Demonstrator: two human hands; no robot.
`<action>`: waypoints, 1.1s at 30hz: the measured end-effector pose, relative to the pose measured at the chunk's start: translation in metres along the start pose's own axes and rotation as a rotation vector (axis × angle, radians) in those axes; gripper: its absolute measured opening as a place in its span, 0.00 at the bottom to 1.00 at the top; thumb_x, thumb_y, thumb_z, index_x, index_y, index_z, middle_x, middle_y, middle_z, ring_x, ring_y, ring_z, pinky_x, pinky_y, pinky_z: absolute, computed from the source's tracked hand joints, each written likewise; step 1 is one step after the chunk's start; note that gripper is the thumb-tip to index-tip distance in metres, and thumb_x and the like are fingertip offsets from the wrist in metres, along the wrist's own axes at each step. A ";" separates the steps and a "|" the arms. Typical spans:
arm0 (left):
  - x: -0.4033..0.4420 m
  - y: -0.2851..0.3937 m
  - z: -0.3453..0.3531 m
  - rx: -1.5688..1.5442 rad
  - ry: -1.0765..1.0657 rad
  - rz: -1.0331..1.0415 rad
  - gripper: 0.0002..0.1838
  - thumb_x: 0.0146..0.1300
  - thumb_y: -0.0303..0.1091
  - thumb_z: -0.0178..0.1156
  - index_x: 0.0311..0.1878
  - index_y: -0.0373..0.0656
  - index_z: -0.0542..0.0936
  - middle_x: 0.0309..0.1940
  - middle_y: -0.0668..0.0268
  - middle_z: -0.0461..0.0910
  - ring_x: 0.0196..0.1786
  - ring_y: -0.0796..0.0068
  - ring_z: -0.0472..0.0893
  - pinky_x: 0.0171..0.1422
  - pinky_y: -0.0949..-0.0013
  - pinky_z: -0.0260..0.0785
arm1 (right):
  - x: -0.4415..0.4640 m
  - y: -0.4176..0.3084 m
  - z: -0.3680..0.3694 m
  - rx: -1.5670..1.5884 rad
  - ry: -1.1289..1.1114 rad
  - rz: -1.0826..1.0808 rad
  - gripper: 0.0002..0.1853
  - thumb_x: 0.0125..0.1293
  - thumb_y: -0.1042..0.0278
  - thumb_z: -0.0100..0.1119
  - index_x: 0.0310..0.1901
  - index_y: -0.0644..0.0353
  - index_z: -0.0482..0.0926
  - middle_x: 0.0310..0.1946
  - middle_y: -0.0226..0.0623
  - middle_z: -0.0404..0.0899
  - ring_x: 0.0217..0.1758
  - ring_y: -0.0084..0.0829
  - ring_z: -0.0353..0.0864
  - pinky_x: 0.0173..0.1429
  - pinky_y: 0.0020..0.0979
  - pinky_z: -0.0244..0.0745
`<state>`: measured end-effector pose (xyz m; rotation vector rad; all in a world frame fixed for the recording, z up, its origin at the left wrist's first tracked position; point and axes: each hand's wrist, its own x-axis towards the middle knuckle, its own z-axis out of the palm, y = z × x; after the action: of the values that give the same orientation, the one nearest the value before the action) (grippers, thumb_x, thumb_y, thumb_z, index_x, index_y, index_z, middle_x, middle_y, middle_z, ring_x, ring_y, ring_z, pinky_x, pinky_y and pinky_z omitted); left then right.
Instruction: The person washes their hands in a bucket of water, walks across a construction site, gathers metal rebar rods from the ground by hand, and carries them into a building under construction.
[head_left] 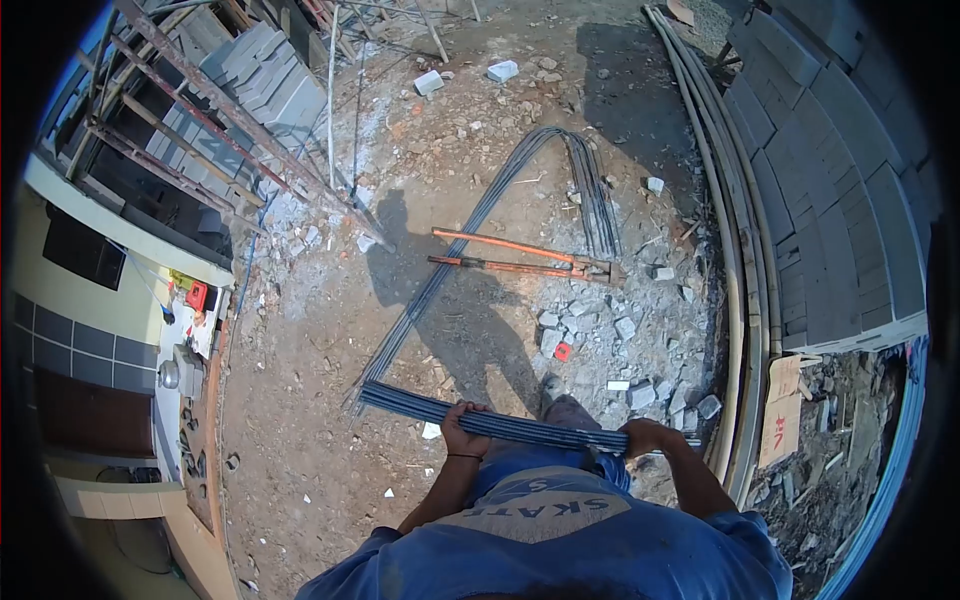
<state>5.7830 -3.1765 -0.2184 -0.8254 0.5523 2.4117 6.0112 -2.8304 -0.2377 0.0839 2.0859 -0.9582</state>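
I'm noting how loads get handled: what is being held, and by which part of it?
A bundle of thin dark rods: left grip partway along it, right grip near its right end.

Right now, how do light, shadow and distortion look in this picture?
Head view: hard sunlight, a person's shadow on the ground beyond the rod bundle; head view: wide-angle bending, poles at right bowed, corners black; head view: no strong blur on the bolt cutter.

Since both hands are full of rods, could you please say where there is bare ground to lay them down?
Mostly bare dirt lies between the held bundle and the porch edge. Rubble crowds the stretch from the cutter to the poles.
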 end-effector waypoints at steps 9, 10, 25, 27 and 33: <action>0.150 0.053 0.131 0.002 0.012 0.104 0.03 0.57 0.29 0.60 0.30 0.43 0.76 0.27 0.64 0.77 0.36 0.63 0.78 0.52 0.54 0.73 | 0.127 -0.021 -0.225 -0.061 -0.211 0.036 0.20 0.40 0.65 0.71 0.38 0.63 0.85 0.28 0.45 0.85 0.34 0.39 0.86 0.39 0.41 0.78; 0.175 0.060 0.144 -0.009 0.020 0.104 0.03 0.57 0.29 0.60 0.30 0.43 0.76 0.27 0.64 0.77 0.36 0.63 0.78 0.52 0.54 0.73 | 0.153 -0.010 -0.248 -0.078 -0.227 0.044 0.20 0.40 0.66 0.71 0.38 0.63 0.84 0.28 0.45 0.85 0.34 0.39 0.87 0.38 0.41 0.78; 0.558 0.165 0.522 0.015 -0.097 -0.217 0.04 0.57 0.32 0.59 0.29 0.43 0.76 0.27 0.65 0.78 0.36 0.65 0.79 0.53 0.57 0.71 | 0.260 -0.123 -0.633 0.094 0.184 0.219 0.22 0.38 0.66 0.71 0.41 0.59 0.84 0.37 0.49 0.86 0.45 0.49 0.85 0.51 0.44 0.77; 0.619 0.166 0.549 0.085 -0.087 -0.252 0.05 0.55 0.33 0.59 0.28 0.43 0.78 0.26 0.64 0.79 0.35 0.64 0.79 0.53 0.58 0.71 | 0.296 -0.108 -0.676 0.172 0.180 0.225 0.22 0.37 0.66 0.71 0.40 0.60 0.84 0.37 0.48 0.86 0.44 0.49 0.85 0.50 0.43 0.78; 0.808 0.149 0.686 0.121 0.053 -0.239 0.05 0.55 0.32 0.58 0.26 0.43 0.76 0.24 0.64 0.77 0.33 0.64 0.77 0.50 0.58 0.71 | 0.395 -0.049 -0.893 0.162 0.141 0.243 0.24 0.39 0.65 0.70 0.43 0.59 0.84 0.37 0.47 0.86 0.44 0.47 0.85 0.49 0.42 0.77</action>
<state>4.8492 -2.6533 -0.2147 -0.8537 0.5792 2.1237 5.1476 -2.3787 -0.1524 0.4900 2.0627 -0.9918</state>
